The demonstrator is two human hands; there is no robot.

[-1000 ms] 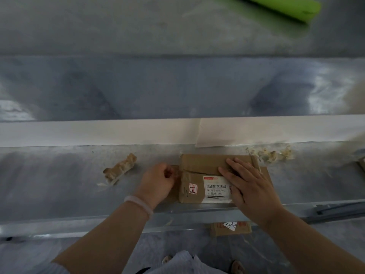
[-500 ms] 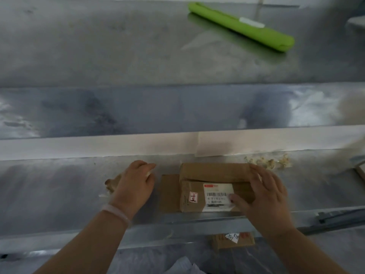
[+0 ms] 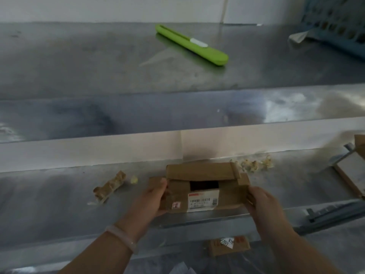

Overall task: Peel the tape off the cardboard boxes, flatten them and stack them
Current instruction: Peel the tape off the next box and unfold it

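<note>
A small brown cardboard box (image 3: 199, 184) with a white barcode label lies on the lower metal shelf (image 3: 49, 194), its top flaps parted so a dark opening shows. My left hand (image 3: 152, 196) grips the box's left end, thumb on the side flap. My right hand (image 3: 260, 202) grips the right end flap. A crumpled strip of peeled brown tape (image 3: 109, 185) lies on the shelf to the left, and wadded tape scraps (image 3: 254, 164) lie behind the box to the right.
A green utility knife (image 3: 192, 44) rests on the upper metal surface. A blue plastic crate (image 3: 335, 22) stands at the far right. Flat cardboard pieces (image 3: 347, 171) lie at the shelf's right edge. Another small labelled box (image 3: 227, 245) sits on the floor below.
My left hand has come back from the left to the box's left end. My right hand has shifted to the right end. The top flaps have parted, and the view has tilted up.
</note>
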